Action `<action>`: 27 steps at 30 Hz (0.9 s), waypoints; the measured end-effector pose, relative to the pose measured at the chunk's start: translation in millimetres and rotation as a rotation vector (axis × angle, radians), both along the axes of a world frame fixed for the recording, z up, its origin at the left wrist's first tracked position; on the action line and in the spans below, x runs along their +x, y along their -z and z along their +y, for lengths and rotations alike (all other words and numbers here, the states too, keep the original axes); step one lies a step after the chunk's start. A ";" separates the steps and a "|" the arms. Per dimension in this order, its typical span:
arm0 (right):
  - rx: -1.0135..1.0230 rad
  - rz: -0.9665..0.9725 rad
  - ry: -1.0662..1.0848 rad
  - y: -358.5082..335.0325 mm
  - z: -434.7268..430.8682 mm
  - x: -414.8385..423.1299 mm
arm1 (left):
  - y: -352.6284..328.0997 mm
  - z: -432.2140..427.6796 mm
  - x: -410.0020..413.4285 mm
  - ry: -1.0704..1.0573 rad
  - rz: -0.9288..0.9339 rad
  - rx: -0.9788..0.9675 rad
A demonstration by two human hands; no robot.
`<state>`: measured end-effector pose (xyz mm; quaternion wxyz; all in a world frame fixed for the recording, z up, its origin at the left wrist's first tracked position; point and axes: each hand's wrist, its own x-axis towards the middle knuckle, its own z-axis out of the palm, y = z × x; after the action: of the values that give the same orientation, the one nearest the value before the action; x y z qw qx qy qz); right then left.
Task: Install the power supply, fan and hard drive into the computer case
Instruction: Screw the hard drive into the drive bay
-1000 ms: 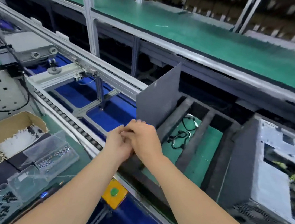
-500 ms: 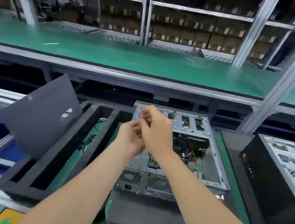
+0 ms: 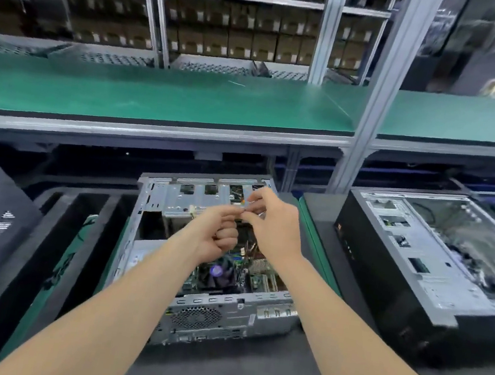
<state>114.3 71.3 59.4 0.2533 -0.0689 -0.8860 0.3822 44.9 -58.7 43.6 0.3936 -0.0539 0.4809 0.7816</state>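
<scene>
At centre frame, over the open silver metal computer case point(image 3: 212, 319), a tiny unidentifiable part point(image 3: 241, 210) is pinched between the curled left hand point(image 3: 218, 239) and right hand point(image 3: 275, 227). If the pinch is loosened, the part could be lost inside.

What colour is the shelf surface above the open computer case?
The shelf surface is green, shown plainly in the head view.

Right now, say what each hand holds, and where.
The right hand pinches a small item between thumb and fingers, above the case. The left hand is curled against it; whether it grips too, and what the item is, cannot be told.
</scene>
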 end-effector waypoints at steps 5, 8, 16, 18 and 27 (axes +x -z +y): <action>-0.095 -0.038 0.240 20.7 45.4 8.0 | 19.0 31.6 -12.1 0.066 0.014 -0.099; -0.166 -0.278 0.504 52.8 84.0 24.9 | 33.5 46.5 -12.3 0.129 0.010 -0.147; -0.062 -0.873 0.407 125.9 90.0 59.2 | 54.9 80.6 -0.2 0.155 0.058 -0.218; -0.020 -0.865 0.445 134.1 88.8 62.4 | 56.7 84.4 2.5 0.129 0.036 -0.197; -0.267 -0.101 0.392 80.1 103.6 54.6 | 44.5 92.4 0.1 -0.072 -0.064 -0.035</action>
<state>169.0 174.9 -20.7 0.2665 -0.2913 -0.8090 0.4355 45.0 33.7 -1.0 0.3792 -0.1031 0.4794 0.7847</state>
